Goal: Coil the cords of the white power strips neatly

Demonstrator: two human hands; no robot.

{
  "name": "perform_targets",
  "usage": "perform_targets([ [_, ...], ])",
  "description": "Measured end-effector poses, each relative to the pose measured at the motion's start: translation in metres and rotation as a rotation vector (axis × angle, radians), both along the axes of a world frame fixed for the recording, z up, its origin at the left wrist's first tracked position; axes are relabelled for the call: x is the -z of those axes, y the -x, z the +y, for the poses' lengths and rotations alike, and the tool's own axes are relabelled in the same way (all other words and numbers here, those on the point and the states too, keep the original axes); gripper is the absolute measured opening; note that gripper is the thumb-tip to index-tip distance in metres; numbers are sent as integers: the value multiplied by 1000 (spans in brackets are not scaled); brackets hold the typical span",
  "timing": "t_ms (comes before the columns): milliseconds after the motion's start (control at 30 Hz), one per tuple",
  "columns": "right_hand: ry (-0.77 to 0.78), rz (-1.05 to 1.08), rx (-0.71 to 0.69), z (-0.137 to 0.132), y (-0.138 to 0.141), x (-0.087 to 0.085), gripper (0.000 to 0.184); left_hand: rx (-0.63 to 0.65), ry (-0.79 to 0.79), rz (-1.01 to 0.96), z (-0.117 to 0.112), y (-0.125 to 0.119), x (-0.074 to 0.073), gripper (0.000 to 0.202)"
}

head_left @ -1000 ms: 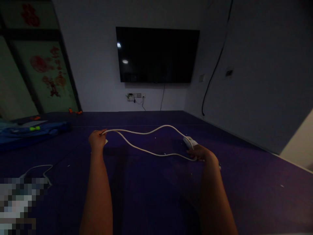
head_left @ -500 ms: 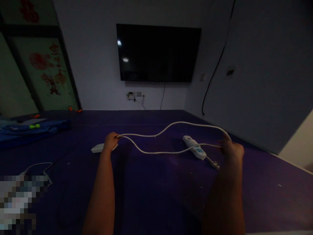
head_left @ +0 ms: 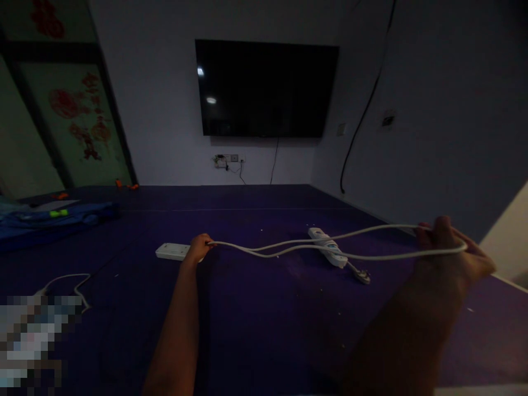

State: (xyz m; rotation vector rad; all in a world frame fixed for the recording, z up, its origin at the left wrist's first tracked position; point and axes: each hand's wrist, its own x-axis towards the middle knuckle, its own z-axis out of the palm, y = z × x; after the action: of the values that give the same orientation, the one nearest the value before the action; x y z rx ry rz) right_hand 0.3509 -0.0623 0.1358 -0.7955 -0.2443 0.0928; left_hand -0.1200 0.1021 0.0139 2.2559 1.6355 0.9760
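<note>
A white power cord (head_left: 284,246) stretches in two strands between my hands. My left hand (head_left: 201,247) pinches it near a white power strip (head_left: 171,251), whose right end is partly hidden by the hand. Far to the right, my right hand (head_left: 449,247) is closed at the other end, where the cord bends into a loop. A second white power strip (head_left: 330,250), with its own cord wrapped round it and a plug (head_left: 362,275) at its near end, lies on the purple floor (head_left: 264,319) behind and below the held strands.
A blue cloth (head_left: 82,217) with a small green thing on it lies at the left. A thin white cable (head_left: 66,275) runs to a blurred patch at lower left. On the back wall hangs a black television (head_left: 268,91); a dark cable (head_left: 363,126) hangs at the right wall.
My right hand has moved right, drawing the two cord strands longer and closer together. My left hand has shifted slightly right and down, showing more of the left power strip.
</note>
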Motion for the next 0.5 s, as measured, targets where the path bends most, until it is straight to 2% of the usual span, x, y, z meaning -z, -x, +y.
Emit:
perform_targets([
  [133,-161,-32,14,-4,-2,2,24,4,3,7,1,1,1,19],
  [400,-159,-44,65,-22,10,-17,23,-23,10,51,-2,-1,-2,18],
  [500,-177,-104,83,-24,15,-19,22,-42,7,83,-4,-2,-3,20],
])
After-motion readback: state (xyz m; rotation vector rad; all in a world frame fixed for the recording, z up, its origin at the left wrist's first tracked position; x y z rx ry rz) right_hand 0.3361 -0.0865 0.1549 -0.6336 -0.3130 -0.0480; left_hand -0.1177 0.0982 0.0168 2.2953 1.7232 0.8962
